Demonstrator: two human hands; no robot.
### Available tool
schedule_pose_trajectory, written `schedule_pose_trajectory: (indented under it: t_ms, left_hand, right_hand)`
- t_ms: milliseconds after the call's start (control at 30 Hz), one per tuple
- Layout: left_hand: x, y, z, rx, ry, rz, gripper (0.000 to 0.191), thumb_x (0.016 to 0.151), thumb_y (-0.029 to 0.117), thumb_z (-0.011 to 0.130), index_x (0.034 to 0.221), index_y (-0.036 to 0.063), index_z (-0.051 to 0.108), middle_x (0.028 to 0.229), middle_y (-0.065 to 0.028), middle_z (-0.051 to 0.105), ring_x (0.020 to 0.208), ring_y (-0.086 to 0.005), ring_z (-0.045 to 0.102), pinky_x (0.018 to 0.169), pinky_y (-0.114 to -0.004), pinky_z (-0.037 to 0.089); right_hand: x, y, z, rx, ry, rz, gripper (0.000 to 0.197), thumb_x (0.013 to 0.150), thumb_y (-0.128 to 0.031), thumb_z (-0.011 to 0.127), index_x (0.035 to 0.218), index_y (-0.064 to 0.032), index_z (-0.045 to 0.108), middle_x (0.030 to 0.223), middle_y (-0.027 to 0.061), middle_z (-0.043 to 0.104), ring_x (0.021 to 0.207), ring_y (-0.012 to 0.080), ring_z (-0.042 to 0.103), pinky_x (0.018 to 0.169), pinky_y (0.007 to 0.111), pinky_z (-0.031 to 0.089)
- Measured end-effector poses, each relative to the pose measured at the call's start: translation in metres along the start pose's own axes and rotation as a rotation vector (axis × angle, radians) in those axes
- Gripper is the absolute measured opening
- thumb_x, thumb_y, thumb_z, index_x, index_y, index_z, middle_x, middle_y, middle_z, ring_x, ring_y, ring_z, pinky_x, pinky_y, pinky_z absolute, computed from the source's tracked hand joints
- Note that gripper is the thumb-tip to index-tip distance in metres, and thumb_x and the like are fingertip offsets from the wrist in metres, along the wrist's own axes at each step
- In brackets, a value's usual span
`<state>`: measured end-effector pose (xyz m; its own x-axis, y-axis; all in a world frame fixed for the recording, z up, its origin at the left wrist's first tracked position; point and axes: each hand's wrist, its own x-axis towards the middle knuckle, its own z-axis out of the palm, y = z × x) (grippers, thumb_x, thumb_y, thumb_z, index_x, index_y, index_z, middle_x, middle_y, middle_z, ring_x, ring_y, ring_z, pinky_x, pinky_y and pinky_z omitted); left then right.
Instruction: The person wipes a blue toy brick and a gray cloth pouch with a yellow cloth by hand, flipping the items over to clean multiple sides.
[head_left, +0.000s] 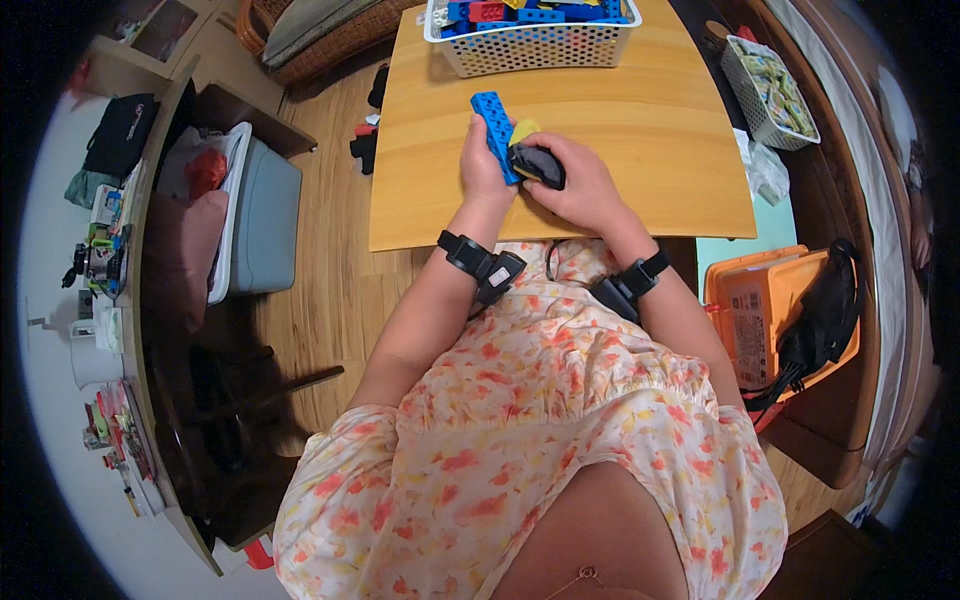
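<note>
My left hand (486, 169) holds a long blue studded toy building brick (493, 135), tilted, above the near part of the wooden table (420, 172). In my right hand (574, 176) is a dark grey and black rounded object (537, 163), its kind not clear, pressed close against the brick's right side. Something yellow (525, 130) shows just behind it, partly hidden by my fingers. Both wrists wear black straps with small devices.
A white perforated basket (536, 52) of red, blue and yellow bricks stands at the table's far edge. Right of the table are a white basket of packets (776, 139) and an orange bin (739, 330). A lidless grey-blue storage box (266, 217) stands left.
</note>
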<state>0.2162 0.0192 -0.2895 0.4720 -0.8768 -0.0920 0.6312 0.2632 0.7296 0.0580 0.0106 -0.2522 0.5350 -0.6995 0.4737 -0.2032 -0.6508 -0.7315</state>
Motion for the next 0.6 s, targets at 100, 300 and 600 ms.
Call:
schedule_pose_trajectory:
  t_ms: [100, 300, 600]
  left_hand:
    - [-0.003, 0.005, 0.002, -0.039, -0.016, -0.021, 0.043, 0.106, 0.043, 0.042, 0.117, 0.0056, 0.060, 0.102, -0.0084, 0.066, 0.094, -0.0208, 0.063, 0.088, -0.038, 0.050]
    - [-0.002, 0.004, 0.005, 0.045, -0.058, 0.071, 0.039, 0.106, 0.041, 0.043, 0.111, 0.0055, 0.060, 0.096, -0.0071, 0.065, 0.086, -0.0178, 0.064, 0.079, -0.035, 0.053]
    - [-0.015, 0.017, 0.010, 0.258, -0.287, -0.122, 0.039, 0.105, 0.041, 0.048, 0.108, 0.0043, 0.061, 0.088, -0.0052, 0.066, 0.071, -0.0144, 0.065, 0.064, -0.029, 0.054]
  right_hand:
    - [-0.001, -0.001, -0.002, 0.030, -0.049, -0.027, 0.042, 0.074, -0.019, 0.073, 0.114, -0.0109, 0.063, 0.110, 0.0142, 0.069, 0.103, 0.0352, 0.065, 0.090, 0.044, 0.051]
    - [-0.006, 0.005, -0.003, 0.247, -0.017, 0.027, 0.042, 0.077, -0.016, 0.071, 0.117, -0.0086, 0.063, 0.112, 0.0150, 0.068, 0.104, 0.0340, 0.065, 0.091, 0.041, 0.051]
    - [-0.004, 0.014, -0.002, 0.393, 0.195, 0.150, 0.039, 0.084, -0.012, 0.069, 0.122, -0.0059, 0.060, 0.113, 0.0127, 0.068, 0.104, 0.0240, 0.065, 0.091, 0.035, 0.051]
